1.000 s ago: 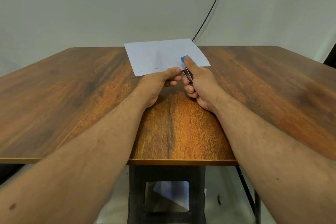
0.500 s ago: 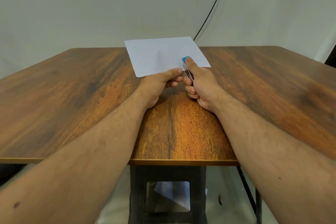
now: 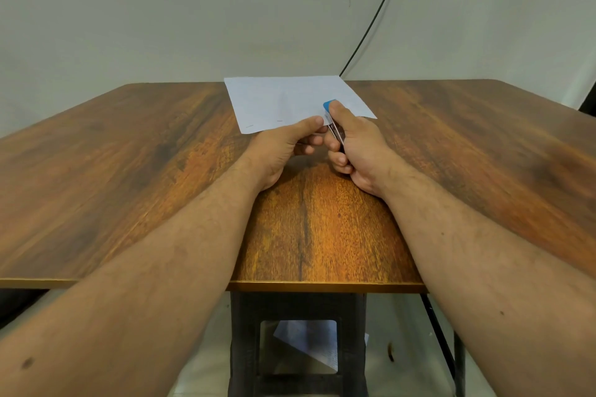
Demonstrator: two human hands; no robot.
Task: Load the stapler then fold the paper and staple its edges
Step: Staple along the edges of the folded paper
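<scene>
A white folded sheet of paper (image 3: 290, 100) lies on the wooden table (image 3: 129, 171), its far edge near the table's back. Two staples show along its near edge at the left. My right hand (image 3: 358, 145) grips a small stapler with a blue cap (image 3: 329, 105) and metal body, its mouth on the paper's near edge; my thumb rests on top of it. My left hand (image 3: 287, 145) pinches the paper's near edge right beside the stapler, thumb on top and fingers underneath.
A black cable (image 3: 371, 29) hangs down the pale wall behind the table. Below the table's front edge stands a black frame (image 3: 245, 348), with another sheet of paper (image 3: 309, 345) on the floor.
The paper's far edge has dropped a little lower against the table's back. Both hands and the stapler stay in almost the same place.
</scene>
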